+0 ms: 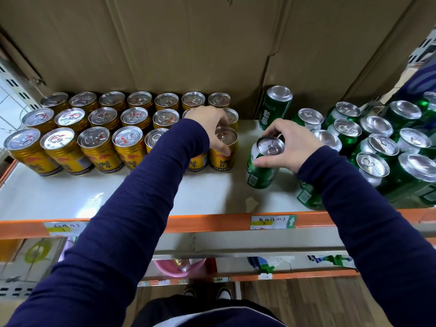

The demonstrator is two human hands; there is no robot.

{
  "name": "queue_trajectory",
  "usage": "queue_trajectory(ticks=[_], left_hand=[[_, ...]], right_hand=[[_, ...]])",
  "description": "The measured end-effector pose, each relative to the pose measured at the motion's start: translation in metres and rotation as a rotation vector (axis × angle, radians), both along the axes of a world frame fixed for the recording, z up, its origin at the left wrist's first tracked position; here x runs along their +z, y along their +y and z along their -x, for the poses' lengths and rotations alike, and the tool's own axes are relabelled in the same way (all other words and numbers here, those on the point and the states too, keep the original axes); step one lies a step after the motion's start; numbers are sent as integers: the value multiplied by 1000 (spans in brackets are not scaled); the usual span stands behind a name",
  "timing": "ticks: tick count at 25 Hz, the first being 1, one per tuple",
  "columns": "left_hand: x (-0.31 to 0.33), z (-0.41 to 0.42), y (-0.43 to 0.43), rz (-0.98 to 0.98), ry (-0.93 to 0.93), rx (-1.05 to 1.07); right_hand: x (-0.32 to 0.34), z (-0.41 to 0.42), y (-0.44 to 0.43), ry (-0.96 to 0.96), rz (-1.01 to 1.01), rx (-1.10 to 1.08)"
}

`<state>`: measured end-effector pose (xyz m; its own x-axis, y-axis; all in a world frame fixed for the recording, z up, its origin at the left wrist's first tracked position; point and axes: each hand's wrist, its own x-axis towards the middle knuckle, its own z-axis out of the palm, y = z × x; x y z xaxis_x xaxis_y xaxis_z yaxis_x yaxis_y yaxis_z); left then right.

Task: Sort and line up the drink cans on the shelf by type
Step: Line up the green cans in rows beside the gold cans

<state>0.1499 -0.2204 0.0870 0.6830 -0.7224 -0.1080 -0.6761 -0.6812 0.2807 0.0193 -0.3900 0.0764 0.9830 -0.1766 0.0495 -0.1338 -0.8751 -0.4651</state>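
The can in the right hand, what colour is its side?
The can is green, best seen in the head view.

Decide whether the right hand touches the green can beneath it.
Touching. Head view: the right hand grips the green can by its rim, thumb in front.

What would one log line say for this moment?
left hand: grips gold metal drink can | right hand: grips green metal drink can
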Motion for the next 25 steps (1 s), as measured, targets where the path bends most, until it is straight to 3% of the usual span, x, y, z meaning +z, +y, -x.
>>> queue_trajectory(ticks=[6,12,16,19,23,25], left_hand=[[-17,2,5,60,-119,-26],[-22,8,-4,311,-106,-70],[-8,5,-32,388,-117,-104],[4,-2,-67,367,-145,-146],[15,-18,-129,248,-169,-39],[14,-23,-151,188,-136,32]], right_hand=[[-4,8,6,-44,12,-17],[4,16,1,-89,18,50],[36,9,-51,-183,88,-111],[50,-18,-98,-13,269,-221],[38,-53,-114,341,399,50],[31,-58,-118,371,383,141]])
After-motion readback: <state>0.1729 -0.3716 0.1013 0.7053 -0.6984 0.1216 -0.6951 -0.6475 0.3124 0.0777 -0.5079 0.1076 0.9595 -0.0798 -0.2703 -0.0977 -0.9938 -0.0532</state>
